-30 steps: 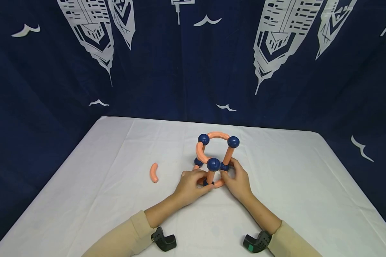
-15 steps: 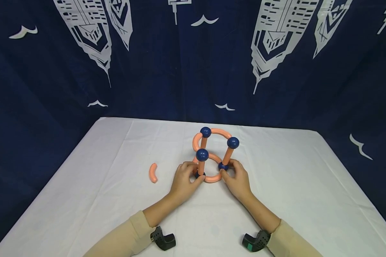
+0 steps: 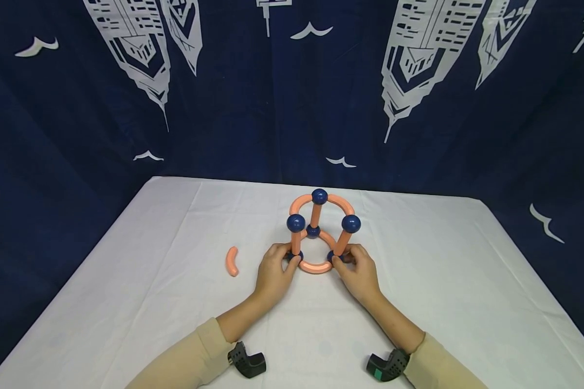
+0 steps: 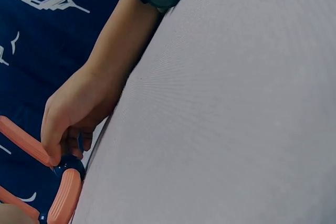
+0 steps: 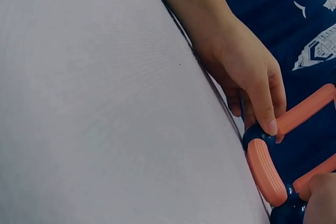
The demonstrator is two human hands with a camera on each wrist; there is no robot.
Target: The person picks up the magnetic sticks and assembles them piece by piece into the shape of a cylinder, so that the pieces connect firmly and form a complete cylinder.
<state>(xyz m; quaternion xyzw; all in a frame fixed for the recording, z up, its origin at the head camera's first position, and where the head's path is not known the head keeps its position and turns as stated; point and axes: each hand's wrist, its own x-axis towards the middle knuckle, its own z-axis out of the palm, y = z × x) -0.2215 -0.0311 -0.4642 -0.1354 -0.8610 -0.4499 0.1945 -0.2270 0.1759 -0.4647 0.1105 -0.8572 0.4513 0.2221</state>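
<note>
Head view: both hands, left hand (image 3: 272, 275) and right hand (image 3: 359, 274), pinch the frame (image 3: 318, 232) base balls (steadying it); spare curved rod (image 3: 232, 261) likely goes next.

The head view looks forward and down from above the surface (image 3: 418, 302), at middling range. Each wrist view skims low across the surface, close in. All three share the rod-and-ball frame (image 3: 319, 232) and the hands gripping its base.
</note>
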